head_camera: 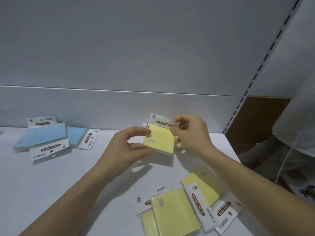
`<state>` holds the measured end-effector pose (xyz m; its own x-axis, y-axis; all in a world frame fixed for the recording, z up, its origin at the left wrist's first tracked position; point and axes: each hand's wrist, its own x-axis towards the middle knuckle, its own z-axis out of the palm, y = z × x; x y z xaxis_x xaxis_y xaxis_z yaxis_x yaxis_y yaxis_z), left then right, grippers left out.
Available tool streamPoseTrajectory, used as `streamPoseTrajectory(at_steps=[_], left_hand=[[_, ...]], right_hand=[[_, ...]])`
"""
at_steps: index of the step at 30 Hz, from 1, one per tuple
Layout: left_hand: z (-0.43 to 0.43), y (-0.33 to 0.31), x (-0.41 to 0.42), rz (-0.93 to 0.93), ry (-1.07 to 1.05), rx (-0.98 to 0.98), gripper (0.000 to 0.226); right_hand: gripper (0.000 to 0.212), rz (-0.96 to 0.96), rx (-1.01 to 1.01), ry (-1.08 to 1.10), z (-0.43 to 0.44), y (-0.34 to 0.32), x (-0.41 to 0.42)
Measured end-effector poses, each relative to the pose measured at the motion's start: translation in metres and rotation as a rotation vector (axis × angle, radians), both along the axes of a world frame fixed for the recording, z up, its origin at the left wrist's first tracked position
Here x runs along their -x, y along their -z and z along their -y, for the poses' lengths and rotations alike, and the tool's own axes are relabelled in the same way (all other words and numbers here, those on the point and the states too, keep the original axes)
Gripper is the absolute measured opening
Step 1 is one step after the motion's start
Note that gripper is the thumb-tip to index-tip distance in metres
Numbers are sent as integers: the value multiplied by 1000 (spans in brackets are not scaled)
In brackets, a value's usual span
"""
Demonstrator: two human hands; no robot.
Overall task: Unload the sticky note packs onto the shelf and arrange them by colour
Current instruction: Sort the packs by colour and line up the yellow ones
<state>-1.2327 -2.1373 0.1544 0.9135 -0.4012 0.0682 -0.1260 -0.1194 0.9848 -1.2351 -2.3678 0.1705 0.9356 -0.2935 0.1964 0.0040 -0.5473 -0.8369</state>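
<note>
A yellow sticky note pack with a white "STICKY NOTE" header stands tilted above the white shelf, near its back wall. My left hand holds its left edge between thumb and fingers. My right hand pinches the header at the top right. Several more yellow packs lie overlapping at the front right of the shelf. Blue packs lie in a loose pile at the back left.
The shelf's grey back panel rises behind. A slotted upright marks the right end. Beyond it sit a brown board, a white translucent bag and a person's clothing.
</note>
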Motion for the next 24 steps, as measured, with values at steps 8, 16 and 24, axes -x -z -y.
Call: streamPoseTrajectory(at_steps=[8,16,24], left_hand=[[10,14,-5,318,-265,-318,24],[14,20,-9,425,-291,-366,20],[14,29,-17,460,-299,-423,17]], right_hand=[[14,81,360,-66,-7,9,-26],[53,-30,353,-310,-2,2,-16],[76,-32,403,-421,9,15,-16]])
